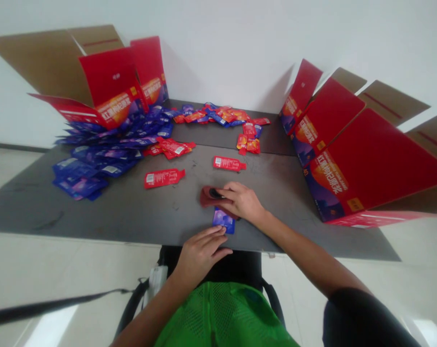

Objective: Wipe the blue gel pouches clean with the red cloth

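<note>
My right hand (242,201) rests on the dark table (131,212), fingers closed around a red sachet (208,196) with a black spot at my fingertips. Under my wrist lies a blue sachet (223,220). At the table's near edge my left hand (200,250) lies flat with fingers stretched out, their tips touching that blue sachet. Two loose red sachets (164,178) (229,163) lie just beyond my hands.
A large pile of blue sachets (102,154) spreads at the left, and mixed red and blue ones (218,115) lie at the back. Open red cartons stand at the back left (120,86) and along the right (363,168). A green mesh garment (225,313) covers my lap.
</note>
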Demonstrator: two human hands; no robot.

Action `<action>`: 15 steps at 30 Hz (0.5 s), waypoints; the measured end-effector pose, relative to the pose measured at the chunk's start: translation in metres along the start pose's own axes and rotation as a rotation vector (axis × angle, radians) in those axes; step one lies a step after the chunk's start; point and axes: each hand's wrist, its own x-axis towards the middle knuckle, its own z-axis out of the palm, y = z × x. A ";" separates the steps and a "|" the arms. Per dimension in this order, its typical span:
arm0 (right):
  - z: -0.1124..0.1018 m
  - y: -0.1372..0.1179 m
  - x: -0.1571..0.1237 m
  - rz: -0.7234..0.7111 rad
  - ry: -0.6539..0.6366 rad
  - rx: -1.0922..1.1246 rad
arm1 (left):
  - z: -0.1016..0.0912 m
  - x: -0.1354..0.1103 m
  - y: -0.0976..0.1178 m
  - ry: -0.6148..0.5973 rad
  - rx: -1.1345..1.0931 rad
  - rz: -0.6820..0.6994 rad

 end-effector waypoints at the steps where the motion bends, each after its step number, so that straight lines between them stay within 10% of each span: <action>1: -0.001 0.013 0.007 0.012 0.006 -0.037 | 0.000 0.000 0.000 0.001 -0.002 0.000; 7: -0.030 0.048 0.013 0.115 0.213 -0.069 | -0.013 0.022 0.002 -0.071 -0.009 -0.055; 15: -0.050 0.070 -0.012 0.254 0.522 0.077 | -0.002 0.093 -0.011 -0.161 0.328 -0.493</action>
